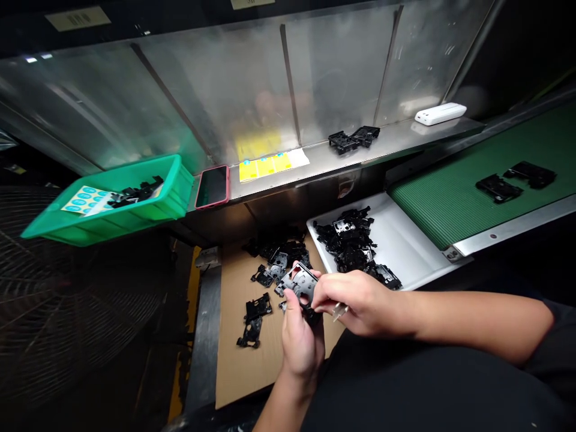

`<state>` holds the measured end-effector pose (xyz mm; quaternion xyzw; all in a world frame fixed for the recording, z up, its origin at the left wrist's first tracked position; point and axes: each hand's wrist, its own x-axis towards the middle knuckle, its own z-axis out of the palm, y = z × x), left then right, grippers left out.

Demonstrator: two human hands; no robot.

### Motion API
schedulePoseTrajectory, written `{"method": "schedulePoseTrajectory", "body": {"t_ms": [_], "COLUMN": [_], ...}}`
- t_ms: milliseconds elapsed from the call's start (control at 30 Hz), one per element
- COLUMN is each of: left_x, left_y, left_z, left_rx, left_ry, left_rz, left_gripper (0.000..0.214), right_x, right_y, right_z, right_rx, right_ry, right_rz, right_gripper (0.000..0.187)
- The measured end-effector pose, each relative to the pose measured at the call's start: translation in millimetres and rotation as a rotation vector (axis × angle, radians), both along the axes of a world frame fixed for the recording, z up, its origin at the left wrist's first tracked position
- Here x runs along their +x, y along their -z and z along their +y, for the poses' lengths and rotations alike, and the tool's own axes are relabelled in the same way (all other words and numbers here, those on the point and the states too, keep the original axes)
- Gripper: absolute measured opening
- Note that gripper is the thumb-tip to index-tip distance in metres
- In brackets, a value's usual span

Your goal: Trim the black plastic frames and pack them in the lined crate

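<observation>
well, the left hand [299,348] has its fingers closed around a black part [306,284], over the cardboard [238,378] near its right edge; the right hand [360,297], fingers bent around a small metal piece [340,311], touches the part's right side. loose black pieces [258,307] lie toward the cardboard's left edge, with a heap [279,247] at its far edge. beyond, a white tray [411,252] carries more pieces [348,237] along its left edge, beside a green belt's end [432,210].

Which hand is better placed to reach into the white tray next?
Probably the right hand: it is nearer the white tray, while the left hand, farther off, supports a black part. However, the right hand also grips a small metal item.
</observation>
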<state>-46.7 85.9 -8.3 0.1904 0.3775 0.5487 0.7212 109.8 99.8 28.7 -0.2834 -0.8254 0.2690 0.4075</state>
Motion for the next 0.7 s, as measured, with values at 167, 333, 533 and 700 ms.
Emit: {"method": "schedulePoseTrajectory", "body": {"t_ms": [167, 333, 533, 700], "left_x": [1, -6, -28, -64], "left_y": [9.7, 33.9, 95.8, 122.6], "left_z": [3, 13, 86, 194], "left_rx": [-0.032, -0.01, -0.049, -0.016], "left_ry": [-0.015, -0.043, -0.038, 0.071], "left_rz": [0.036, 0.165, 0.496, 0.924], "left_gripper": [0.056, 0.056, 0.048, 0.038], "right_x": [-5, -8, 9, 32], "right_y": [14.2, 24.7, 31.7, 57.0], "right_z": [8, 19, 29, 26], "right_rx": [-0.062, -0.186, -0.175, -0.415], "right_ry": [0.044, 0.087, 0.228, 0.356], "right_rz": [-0.019, 0.204, 0.286, 0.178], "right_gripper": [0.019, 0.009, 0.011, 0.012]}}
